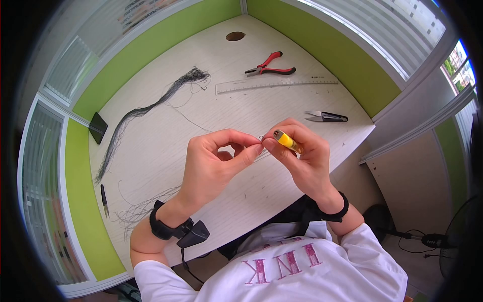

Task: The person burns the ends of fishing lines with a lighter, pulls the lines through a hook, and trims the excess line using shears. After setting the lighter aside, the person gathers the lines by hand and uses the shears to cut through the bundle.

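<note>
My left hand (210, 157) is closed, thumb and forefinger pinching a thin dark cord (261, 137) that shows as a small loop at the fingertips. Right beside it, my right hand (308, 160) pinches at the same spot, the two sets of fingertips almost touching. A yellow lighter (286, 140) with a metal top is held in the fingers of my right hand, its top toward the cord; no flame shows. One fine strand (191, 122) runs across the table from my left hand toward a long bundle of dark cords (144, 110).
Red-and-black pliers (271, 67) lie at the back, above a clear ruler (276, 84). Thread snips (327, 117) rest at the right, tweezers (104, 200) at the left edge. Loose cords (146, 207) spread by my left forearm. Green panels (322, 50) border the table (221, 55).
</note>
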